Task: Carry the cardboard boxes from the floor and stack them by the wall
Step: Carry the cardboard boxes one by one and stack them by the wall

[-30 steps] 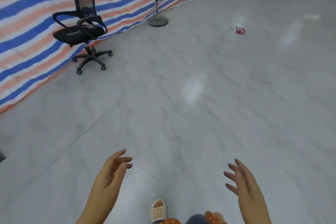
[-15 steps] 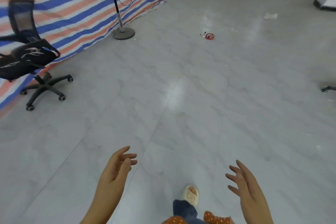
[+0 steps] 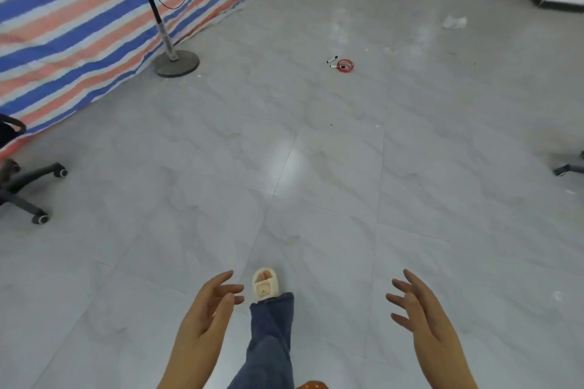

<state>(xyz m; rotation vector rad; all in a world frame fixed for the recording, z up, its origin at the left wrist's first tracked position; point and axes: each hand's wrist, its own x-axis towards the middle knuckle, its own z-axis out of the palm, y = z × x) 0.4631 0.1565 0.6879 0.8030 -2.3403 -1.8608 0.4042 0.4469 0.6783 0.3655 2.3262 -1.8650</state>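
Near the bottom of the view the left hand [image 3: 205, 309] and right hand [image 3: 420, 313] hang released and empty over the tiled floor [image 3: 316, 167] (no cardboard boxes are in sight), so best keep walking, scanning ahead, arms ready.

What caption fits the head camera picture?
Empty, open left hand and right hand over grey floor, fan stand ahead.

Bright, soft, glare on floor [image 3: 292, 164]
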